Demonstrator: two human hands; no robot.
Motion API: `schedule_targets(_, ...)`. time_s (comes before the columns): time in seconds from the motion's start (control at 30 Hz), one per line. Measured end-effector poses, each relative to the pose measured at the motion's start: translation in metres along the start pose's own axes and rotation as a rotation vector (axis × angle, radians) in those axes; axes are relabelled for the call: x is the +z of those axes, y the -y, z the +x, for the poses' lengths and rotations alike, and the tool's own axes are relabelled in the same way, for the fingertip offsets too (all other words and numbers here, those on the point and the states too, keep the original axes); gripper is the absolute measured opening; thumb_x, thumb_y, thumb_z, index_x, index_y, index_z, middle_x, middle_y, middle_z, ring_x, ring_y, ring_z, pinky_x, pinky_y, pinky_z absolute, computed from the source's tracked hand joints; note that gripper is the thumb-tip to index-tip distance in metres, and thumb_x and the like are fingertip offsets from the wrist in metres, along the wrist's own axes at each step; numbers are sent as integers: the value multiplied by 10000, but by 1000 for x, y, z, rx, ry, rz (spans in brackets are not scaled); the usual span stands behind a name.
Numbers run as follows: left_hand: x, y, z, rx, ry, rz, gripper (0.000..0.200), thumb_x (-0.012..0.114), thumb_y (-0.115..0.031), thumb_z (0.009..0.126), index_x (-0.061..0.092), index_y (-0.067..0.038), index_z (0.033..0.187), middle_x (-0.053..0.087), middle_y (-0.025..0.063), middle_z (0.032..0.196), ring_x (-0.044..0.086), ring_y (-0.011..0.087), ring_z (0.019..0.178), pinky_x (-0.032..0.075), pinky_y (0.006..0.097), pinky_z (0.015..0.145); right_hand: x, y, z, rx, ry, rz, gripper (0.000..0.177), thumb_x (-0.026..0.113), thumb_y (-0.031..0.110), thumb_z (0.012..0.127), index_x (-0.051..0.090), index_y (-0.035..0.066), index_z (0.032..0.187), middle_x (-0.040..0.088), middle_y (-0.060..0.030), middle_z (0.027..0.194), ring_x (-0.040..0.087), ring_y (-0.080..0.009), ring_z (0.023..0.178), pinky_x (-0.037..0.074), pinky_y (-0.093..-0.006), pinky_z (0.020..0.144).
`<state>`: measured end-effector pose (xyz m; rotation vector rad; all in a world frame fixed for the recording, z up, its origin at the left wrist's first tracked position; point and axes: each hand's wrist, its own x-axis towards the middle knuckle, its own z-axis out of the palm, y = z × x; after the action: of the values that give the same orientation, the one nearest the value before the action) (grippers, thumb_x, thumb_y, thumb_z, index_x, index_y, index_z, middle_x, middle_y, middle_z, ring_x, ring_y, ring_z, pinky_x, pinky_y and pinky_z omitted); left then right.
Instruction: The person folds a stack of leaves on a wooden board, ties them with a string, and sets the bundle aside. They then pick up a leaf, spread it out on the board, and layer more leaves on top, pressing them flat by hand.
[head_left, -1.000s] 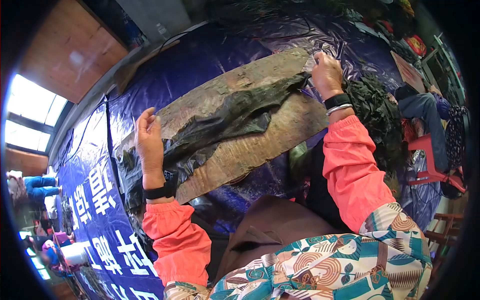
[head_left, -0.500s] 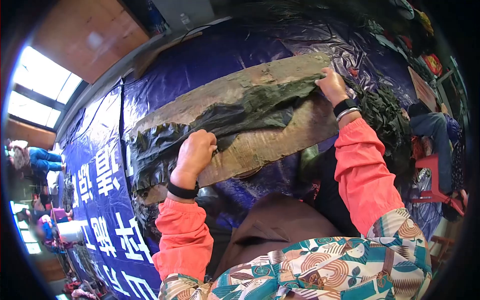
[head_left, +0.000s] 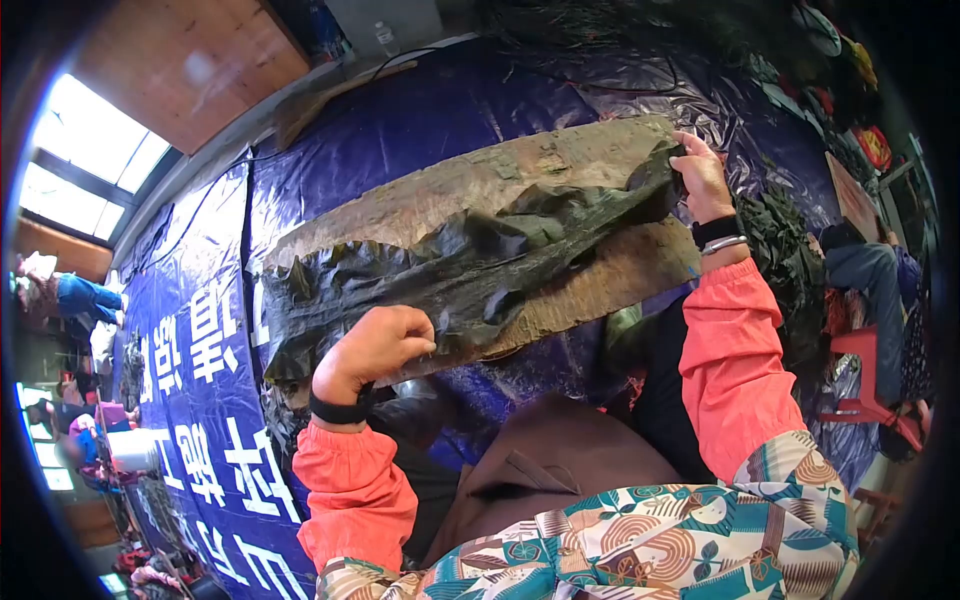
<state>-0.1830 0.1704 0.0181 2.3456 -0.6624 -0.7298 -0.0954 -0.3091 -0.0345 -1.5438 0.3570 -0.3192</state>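
Note:
A long dark green kelp blade (head_left: 440, 265) with ruffled edges lies spread along a worn wooden board (head_left: 600, 285). My right hand (head_left: 706, 182) is closed on the kelp's far right end, at the board's upper right corner. Over the near edge of the kelp, towards the board's left, my left hand (head_left: 372, 348) is curled with thumb and fingers together. Whether anything is between those fingertips cannot be made out. The kelp's left end drapes at the board's left edge.
A blue tarp (head_left: 215, 300) with white characters spreads under and around the board. More dark kelp (head_left: 775, 235) is heaped to the right. Beyond it stands a red stool (head_left: 862, 370) near a person's legs (head_left: 865, 285). A plastic bottle (head_left: 385, 38) stands at the back.
My right hand has moved right with the kelp's end, and the kelp lies longer and wider across the board. My left hand has moved down and slightly left.

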Motion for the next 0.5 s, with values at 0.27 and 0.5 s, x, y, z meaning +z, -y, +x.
schedule_targets(0.27, 9, 2, 47, 202, -665, 252, 282, 600, -57, 823, 607, -43, 1104, 612, 157, 1112, 563, 348, 1059, 442, 409, 918, 4, 24, -13, -111, 152, 330, 439, 476, -101, 819, 545, -11, 1242, 611, -66, 1091, 585, -146, 973, 458, -268, 899)
schedule_targets(0.5, 18, -1, 128, 280, -669, 433, 317, 587, -63, 802, 590, -86, 1118, 606, 140, 1073, 551, 344, 1051, 441, 460, 868, 12, 57, -34, -368, 127, 442, 414, 518, -89, 838, 554, -14, 1243, 611, -61, 1153, 580, -145, 1029, 444, -272, 936)
